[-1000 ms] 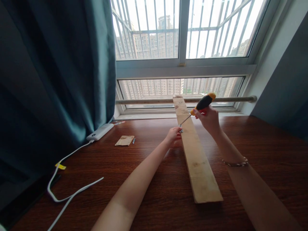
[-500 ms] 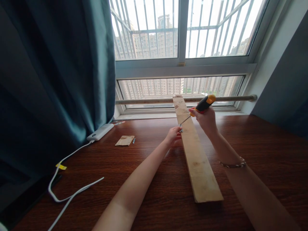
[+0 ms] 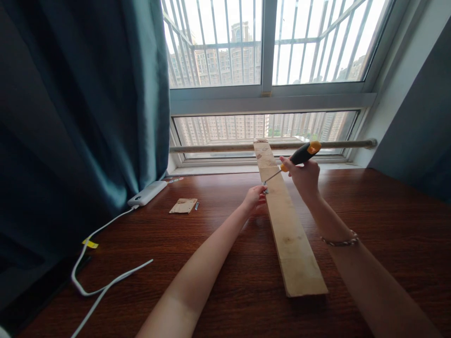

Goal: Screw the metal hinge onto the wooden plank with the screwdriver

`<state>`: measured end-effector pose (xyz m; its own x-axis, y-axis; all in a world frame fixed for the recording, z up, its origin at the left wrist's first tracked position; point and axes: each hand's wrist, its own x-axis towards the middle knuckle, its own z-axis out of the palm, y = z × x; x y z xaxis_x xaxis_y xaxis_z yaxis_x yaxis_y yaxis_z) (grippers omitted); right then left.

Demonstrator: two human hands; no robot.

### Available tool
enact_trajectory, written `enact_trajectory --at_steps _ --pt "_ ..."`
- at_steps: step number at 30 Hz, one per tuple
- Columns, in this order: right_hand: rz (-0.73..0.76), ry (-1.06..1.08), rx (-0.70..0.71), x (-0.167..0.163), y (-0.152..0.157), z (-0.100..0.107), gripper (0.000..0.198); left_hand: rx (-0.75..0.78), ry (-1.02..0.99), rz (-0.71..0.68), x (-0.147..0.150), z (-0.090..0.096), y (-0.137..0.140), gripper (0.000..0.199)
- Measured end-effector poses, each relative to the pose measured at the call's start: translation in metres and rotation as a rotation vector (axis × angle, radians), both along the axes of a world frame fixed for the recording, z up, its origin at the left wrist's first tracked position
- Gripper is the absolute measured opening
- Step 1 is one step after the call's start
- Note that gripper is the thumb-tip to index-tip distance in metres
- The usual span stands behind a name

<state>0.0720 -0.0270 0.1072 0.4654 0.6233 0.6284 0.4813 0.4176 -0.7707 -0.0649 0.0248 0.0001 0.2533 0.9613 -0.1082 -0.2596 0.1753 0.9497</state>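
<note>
A long wooden board (image 3: pixel 292 239) slants away from me, its far end by the rail at the window. My right hand (image 3: pixel 306 176) grips a screwdriver (image 3: pixel 302 155) by its black and yellow handle, held at a low tilt. The shaft crosses over the board, and its tip meets a small metal fitting (image 3: pixel 265 190) on the left edge. My left hand (image 3: pixel 254 197) pinches that fitting against the board, thumb and finger closed at it. The fitting's exact kind is too small to tell.
Left of the board, a small thin wooden piece (image 3: pixel 183 205) lies beside small screws (image 3: pixel 197 206) on the brown table (image 3: pixel 151 234). A white power strip (image 3: pixel 148 193) with a white cable (image 3: pixel 102 225) stands by the blue curtain (image 3: pixel 141 94). A horizontal rail (image 3: pixel 218 148) runs before the window.
My right hand and the screwdriver's handle have shifted slightly right and down, the handle leaning lower. The tip stays at the fitting. My left hand and the board keep their places.
</note>
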Motion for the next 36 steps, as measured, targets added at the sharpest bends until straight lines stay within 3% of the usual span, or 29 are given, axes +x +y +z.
enact_trajectory --at_steps 4,6,8,14,18,24,31,36 --pt "0.321 0.323 -0.119 0.007 -0.004 0.011 0.034 0.008 0.004 -0.013 0.000 0.000 0.000 0.015" --pt "0.463 0.393 -0.163 0.010 -0.008 0.018 0.032 0.009 0.004 -0.026 0.000 0.000 0.000 0.016" --pt "0.513 0.398 -0.171 0.011 -0.010 0.021 0.030 0.002 -0.006 -0.031 0.000 -0.001 0.001 0.016" --pt "0.080 0.066 -0.069 0.006 -0.005 0.011 0.030 -0.007 -0.012 -0.011 -0.001 -0.002 0.001 0.015" --pt "-0.035 -0.012 0.013 0.005 -0.009 0.013 0.029 0.008 0.023 -0.007 -0.002 -0.003 0.003 0.015" --pt "-0.021 -0.137 -0.077 0.008 -0.018 0.023 0.029 0.043 0.110 -0.073 -0.007 0.000 0.004 0.019" --pt "-0.008 -0.200 -0.127 0.006 -0.012 0.016 0.028 0.036 0.275 -0.083 -0.009 0.005 0.004 0.019" --pt "0.007 -0.214 -0.126 0.008 -0.012 0.016 0.029 0.055 0.277 -0.092 -0.008 0.004 0.005 0.020"
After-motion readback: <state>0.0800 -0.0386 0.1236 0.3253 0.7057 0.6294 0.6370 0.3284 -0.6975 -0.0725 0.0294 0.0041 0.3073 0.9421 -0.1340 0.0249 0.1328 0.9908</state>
